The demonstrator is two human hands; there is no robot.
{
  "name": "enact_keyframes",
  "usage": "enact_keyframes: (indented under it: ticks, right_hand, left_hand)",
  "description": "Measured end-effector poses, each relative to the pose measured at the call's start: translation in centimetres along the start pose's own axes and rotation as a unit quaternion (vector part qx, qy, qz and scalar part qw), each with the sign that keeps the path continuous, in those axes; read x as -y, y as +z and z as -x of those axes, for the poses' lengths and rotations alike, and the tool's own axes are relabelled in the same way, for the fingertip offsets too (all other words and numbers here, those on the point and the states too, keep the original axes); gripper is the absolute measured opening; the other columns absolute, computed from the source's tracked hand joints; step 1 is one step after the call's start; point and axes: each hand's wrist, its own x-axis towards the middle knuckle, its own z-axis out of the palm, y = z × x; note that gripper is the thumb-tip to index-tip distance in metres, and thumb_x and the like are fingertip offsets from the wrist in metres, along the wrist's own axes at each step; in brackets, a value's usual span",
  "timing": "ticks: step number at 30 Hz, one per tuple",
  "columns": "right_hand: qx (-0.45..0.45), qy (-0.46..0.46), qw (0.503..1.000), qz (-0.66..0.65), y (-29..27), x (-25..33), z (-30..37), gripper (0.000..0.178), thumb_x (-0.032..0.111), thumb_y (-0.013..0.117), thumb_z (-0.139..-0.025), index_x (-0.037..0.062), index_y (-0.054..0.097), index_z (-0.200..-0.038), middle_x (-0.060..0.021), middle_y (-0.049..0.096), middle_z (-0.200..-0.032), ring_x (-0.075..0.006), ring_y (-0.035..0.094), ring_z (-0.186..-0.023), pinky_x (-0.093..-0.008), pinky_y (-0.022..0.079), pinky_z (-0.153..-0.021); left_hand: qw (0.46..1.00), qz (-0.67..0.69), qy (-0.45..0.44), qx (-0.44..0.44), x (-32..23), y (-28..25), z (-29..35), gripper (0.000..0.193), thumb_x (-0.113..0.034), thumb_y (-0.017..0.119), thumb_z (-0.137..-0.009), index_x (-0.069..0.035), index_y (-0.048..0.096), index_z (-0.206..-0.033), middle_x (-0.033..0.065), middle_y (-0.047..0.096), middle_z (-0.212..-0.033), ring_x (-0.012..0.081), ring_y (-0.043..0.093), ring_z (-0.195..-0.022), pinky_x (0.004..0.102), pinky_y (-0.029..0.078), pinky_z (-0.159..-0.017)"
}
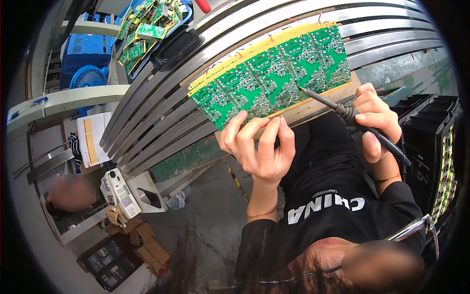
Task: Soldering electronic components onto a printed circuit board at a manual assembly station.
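A panel of green circuit boards (267, 66) with yellow edge strips lies tilted across the metal rails, its solder joints facing up. My right hand (376, 122) is closed around the handle of a soldering iron (338, 105). The iron's tip touches or hovers just over the board right of the middle; I cannot tell which. My left hand (259, 147) is at the panel's near edge, fingers curled and pinched. A thin solder wire (290, 101) runs from those fingers toward the iron's tip. The left fingertips cover part of the near edge.
Long metal rails (161, 105) run under the panel. At the far left are a blue bin (188, 12) heaped with circuit boards, a black tray (176, 49) and a blue fan (89, 78). Black racks (421, 127) stand at my right. Another person (73, 191) is at the left.
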Motion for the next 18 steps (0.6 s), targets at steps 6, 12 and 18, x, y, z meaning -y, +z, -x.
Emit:
enact_keyframes:
  ticks: [6, 12, 18]
  right_hand:
    - [-0.012, 0.000, 1.000, -0.008, 0.23, -0.25, 0.00, 0.027, 0.016, 0.063, -0.082, -0.0007, 0.070, -0.101, -0.0119, 0.062, -0.078, -0.0251, 0.051, -0.067, -0.0462, 0.044, -0.081]
    - [-0.007, 0.011, 1.000, -0.007, -0.08, -0.12, 0.24, 0.026, 0.015, 0.063, -0.080, -0.0011, 0.070, -0.100, -0.0120, 0.062, -0.077, -0.0250, 0.051, -0.067, -0.0444, 0.044, -0.078]
    - [0.006, 0.018, 1.000, -0.004, -0.38, 0.26, 0.17, 0.025, 0.013, 0.063, -0.079, -0.0011, 0.070, -0.098, -0.0123, 0.063, -0.078, -0.0248, 0.052, -0.067, -0.0427, 0.044, -0.075]
  left_hand:
    - [1.000, -0.003, -0.001, 0.005, 0.00, -0.08, -0.06, 0.014, -0.007, 0.075, -0.079, -0.014, 0.069, -0.090, 0.0008, 0.064, -0.098, 0.0296, 0.061, -0.107, 0.0510, 0.043, -0.096]
    - [1.000, 0.006, 0.002, 0.008, -0.23, -0.08, -0.10, 0.014, -0.006, 0.075, -0.080, -0.014, 0.069, -0.090, 0.0010, 0.064, -0.098, 0.0299, 0.061, -0.107, 0.0517, 0.044, -0.097]
    - [1.000, 0.000, -0.002, 0.005, -0.46, 0.13, -0.20, 0.015, -0.006, 0.075, -0.079, -0.015, 0.069, -0.090, 0.0008, 0.064, -0.096, 0.0302, 0.062, -0.107, 0.0525, 0.044, -0.098]
